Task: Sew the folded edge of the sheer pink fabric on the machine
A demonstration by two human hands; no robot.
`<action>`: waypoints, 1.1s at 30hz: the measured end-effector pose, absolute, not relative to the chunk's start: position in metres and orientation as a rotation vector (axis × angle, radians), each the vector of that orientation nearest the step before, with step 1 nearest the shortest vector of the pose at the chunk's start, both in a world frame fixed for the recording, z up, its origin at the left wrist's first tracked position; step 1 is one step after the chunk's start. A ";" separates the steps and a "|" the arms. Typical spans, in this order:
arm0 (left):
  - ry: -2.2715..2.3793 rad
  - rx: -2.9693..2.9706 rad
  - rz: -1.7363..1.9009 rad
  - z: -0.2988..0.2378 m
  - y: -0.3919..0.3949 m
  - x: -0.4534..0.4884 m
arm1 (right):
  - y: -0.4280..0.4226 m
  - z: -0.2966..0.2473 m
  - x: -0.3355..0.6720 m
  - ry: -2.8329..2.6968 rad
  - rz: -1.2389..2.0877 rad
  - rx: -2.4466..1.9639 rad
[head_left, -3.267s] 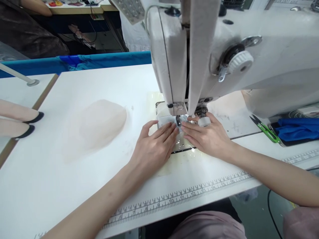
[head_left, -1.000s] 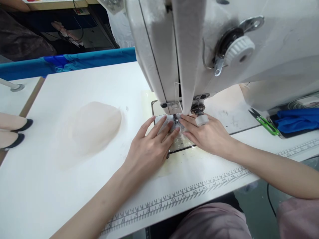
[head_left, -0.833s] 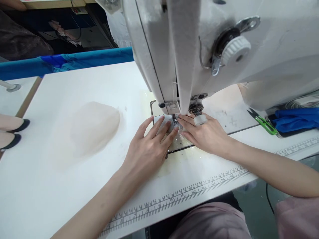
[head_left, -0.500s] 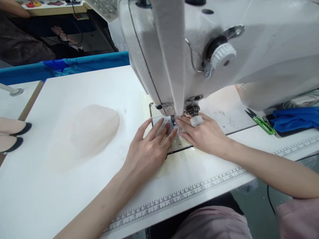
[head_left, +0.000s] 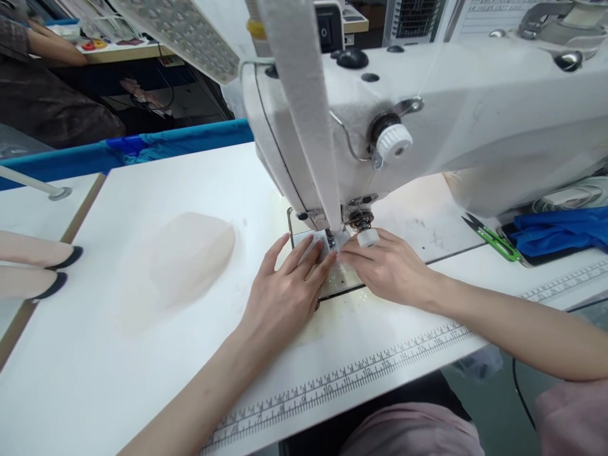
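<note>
A white sewing machine (head_left: pixel 294 126) stands over a metal needle plate (head_left: pixel 339 282). My left hand (head_left: pixel 287 285) lies palm down left of the presser foot (head_left: pixel 329 238), fingers spread, tips on the plate area. Across the needle area, my right hand (head_left: pixel 387 263) has its fingers bent and pressed together beside the foot. A small see-through piece of material (head_left: pixel 342 242) shows at its fingertips, partly hidden by fingers and machine. Farther left on the white table (head_left: pixel 190 367) lies a thin, sheer beige piece (head_left: pixel 194 253).
Green-handled thread snips (head_left: pixel 498 244) and blue cloth (head_left: pixel 563 231) lie at the right. A printed ruler (head_left: pixel 346 380) runs along the front edge. Two beige pieces with black ends (head_left: pixel 42 266) extend in from the left. Blue fabric (head_left: pixel 185 139) lines the back edge; another person's arm (head_left: pixel 54 47) is beyond.
The head view has shifted, showing more of the machine's top. My right fingers have drawn closer together beside the foot. My left hand stays nearly in place.
</note>
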State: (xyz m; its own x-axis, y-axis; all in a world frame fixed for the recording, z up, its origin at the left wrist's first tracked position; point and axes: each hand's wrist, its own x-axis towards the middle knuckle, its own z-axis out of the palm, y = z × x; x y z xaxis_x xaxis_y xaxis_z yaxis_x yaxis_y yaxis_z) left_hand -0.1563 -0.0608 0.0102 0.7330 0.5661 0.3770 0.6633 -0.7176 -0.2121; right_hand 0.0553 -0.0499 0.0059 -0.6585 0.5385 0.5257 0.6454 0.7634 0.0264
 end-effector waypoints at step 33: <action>-1.021 -2.627 -0.508 0.011 -0.058 -0.156 | -0.051 0.008 0.061 -2.549 -0.397 -0.864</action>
